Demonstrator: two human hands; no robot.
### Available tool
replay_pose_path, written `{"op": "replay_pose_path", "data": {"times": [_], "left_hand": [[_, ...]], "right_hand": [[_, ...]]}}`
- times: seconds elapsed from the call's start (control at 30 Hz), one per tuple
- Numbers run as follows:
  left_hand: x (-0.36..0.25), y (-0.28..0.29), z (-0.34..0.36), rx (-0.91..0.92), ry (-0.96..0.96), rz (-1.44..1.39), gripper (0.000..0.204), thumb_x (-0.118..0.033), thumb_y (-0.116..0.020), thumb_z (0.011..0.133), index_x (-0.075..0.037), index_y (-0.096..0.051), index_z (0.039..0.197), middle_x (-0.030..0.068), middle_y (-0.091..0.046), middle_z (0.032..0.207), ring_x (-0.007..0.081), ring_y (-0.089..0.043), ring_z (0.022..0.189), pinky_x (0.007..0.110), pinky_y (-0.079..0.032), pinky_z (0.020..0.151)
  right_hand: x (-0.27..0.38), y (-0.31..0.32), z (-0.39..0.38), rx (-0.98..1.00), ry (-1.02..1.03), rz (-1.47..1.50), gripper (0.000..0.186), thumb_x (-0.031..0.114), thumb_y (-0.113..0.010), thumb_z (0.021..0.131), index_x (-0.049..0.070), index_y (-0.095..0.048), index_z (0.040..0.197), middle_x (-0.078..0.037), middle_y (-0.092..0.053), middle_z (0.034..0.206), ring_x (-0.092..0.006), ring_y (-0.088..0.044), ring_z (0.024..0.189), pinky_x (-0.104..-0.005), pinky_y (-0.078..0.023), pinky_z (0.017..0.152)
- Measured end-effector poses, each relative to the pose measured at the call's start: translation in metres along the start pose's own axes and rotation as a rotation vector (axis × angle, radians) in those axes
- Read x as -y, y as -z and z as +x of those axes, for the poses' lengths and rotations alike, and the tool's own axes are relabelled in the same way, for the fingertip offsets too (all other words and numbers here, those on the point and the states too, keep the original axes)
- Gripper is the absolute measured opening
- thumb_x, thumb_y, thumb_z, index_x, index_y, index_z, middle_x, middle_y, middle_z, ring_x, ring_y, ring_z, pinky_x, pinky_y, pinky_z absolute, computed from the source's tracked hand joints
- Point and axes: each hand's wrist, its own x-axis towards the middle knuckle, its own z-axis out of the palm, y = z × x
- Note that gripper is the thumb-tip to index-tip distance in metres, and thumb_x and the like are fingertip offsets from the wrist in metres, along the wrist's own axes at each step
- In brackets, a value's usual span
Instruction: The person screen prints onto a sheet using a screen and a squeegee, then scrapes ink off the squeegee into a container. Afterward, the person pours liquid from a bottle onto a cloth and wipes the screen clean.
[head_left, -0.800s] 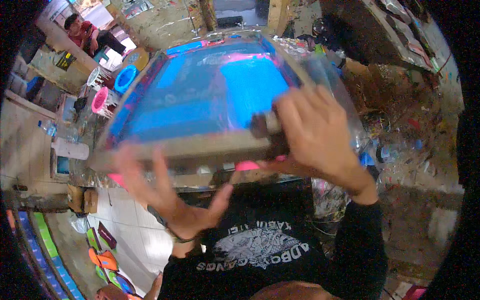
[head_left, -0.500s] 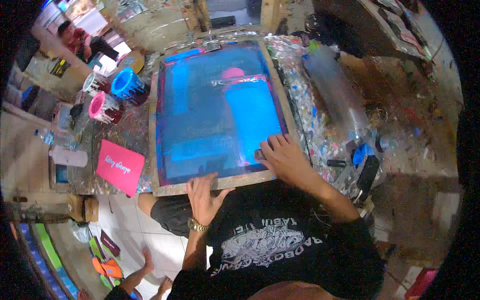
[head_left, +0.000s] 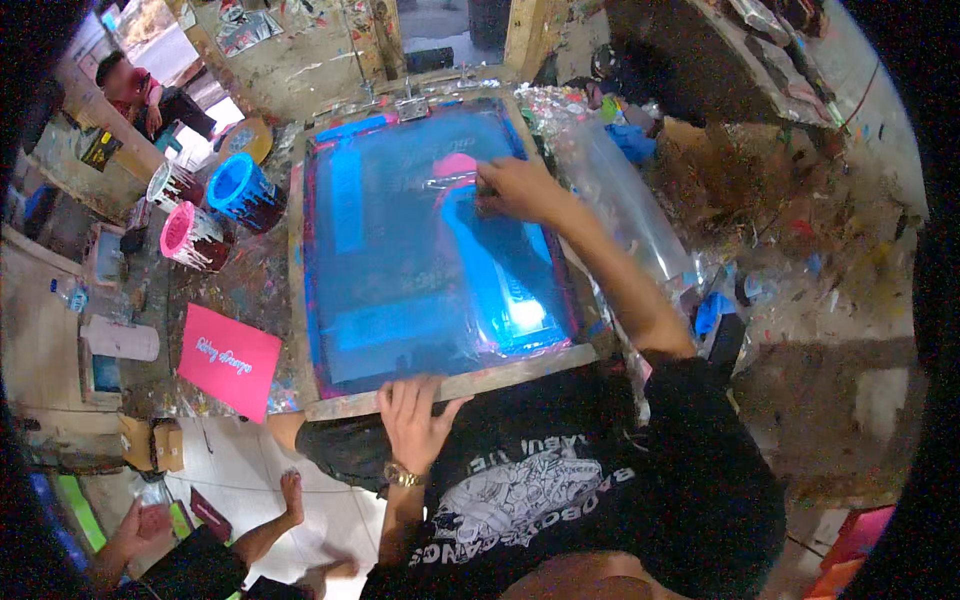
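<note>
A wooden-framed printing screen [head_left: 390,270] lies on the worktable in front of me, its mesh mostly blue. Pink colour [head_left: 458,166] shows near its far right part, and a bright blue, glossy strip [head_left: 515,310] runs down its right side. My right hand [head_left: 520,190] reaches over that strip's far end, close to the pink patch. Its fingers are bent and closed; what they hold is hidden. My left hand [head_left: 412,412] lies over the near wooden rail, fingers stretched and thumb apart.
Paint-streaked cups stand left of the screen: blue [head_left: 240,190], pink [head_left: 195,240] and white [head_left: 172,187]. A pink card [head_left: 230,362] lies nearer. Clear plastic [head_left: 630,205] lies to the right. People sit at the far left [head_left: 135,95] and lower left [head_left: 180,555].
My right hand has moved from the near right corner of the screen to its far part. My left hand stays on the near rail. The view has shifted slightly.
</note>
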Motion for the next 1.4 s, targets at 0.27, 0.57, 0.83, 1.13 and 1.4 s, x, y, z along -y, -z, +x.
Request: {"op": "replay_pose_path", "data": {"times": [0.27,0.57,0.83,1.13,1.4], "left_hand": [[0.008,-0.004,-0.015,0.043,0.013,-0.013,0.037,-0.031,-0.081,0.072,-0.007,-0.065,0.095,0.0075,-0.063,0.099,0.0268,-0.057,0.093,0.048,-0.038,0.091],[0.002,-0.002,-0.004,0.036,0.020,-0.027,0.035,-0.026,-0.080,0.072,-0.008,-0.065,0.098,0.0075,-0.062,0.098,0.0262,-0.056,0.092,0.047,-0.038,0.090],[0.005,-0.007,-0.004,0.030,0.061,-0.004,0.036,-0.027,-0.080,0.072,-0.007,-0.064,0.098,0.0070,-0.061,0.099,0.0270,-0.057,0.095,0.048,-0.039,0.092],[0.003,-0.006,-0.006,0.070,0.091,0.037,0.039,-0.032,-0.082,0.070,-0.009,-0.064,0.095,0.0079,-0.061,0.098,0.0281,-0.056,0.093,0.046,-0.038,0.093],[-0.003,-0.008,-0.007,0.147,0.072,0.084,0.043,-0.033,-0.081,0.072,-0.009,-0.061,0.101,0.0080,-0.062,0.096,0.0298,-0.056,0.094,0.048,-0.037,0.094]], "right_hand": [[-0.026,-0.022,0.010,-0.027,-0.523,-0.047,0.026,0.029,-0.072,0.072,0.003,-0.071,0.075,-0.020,-0.068,0.076,-0.0391,-0.067,0.073,-0.0490,-0.053,0.067],[-0.024,-0.013,0.064,0.308,0.116,0.146,0.028,0.028,-0.070,0.080,0.010,-0.066,0.101,-0.018,-0.069,0.093,-0.0380,-0.066,0.086,-0.0482,-0.051,0.072],[0.018,0.014,0.046,0.489,0.315,0.189,0.032,0.035,-0.070,0.082,0.010,-0.060,0.099,-0.015,-0.066,0.093,-0.0358,-0.064,0.088,-0.0451,-0.049,0.073],[0.089,0.030,-0.115,0.346,0.507,0.141,0.021,0.024,-0.061,0.084,0.018,-0.057,0.103,-0.004,-0.060,0.099,-0.0245,-0.061,0.100,-0.0442,-0.049,0.080],[-0.002,0.022,0.016,0.439,0.105,0.121,0.030,0.034,-0.067,0.084,0.009,-0.060,0.099,-0.015,-0.068,0.091,-0.0369,-0.066,0.084,-0.0492,-0.051,0.071]]}}
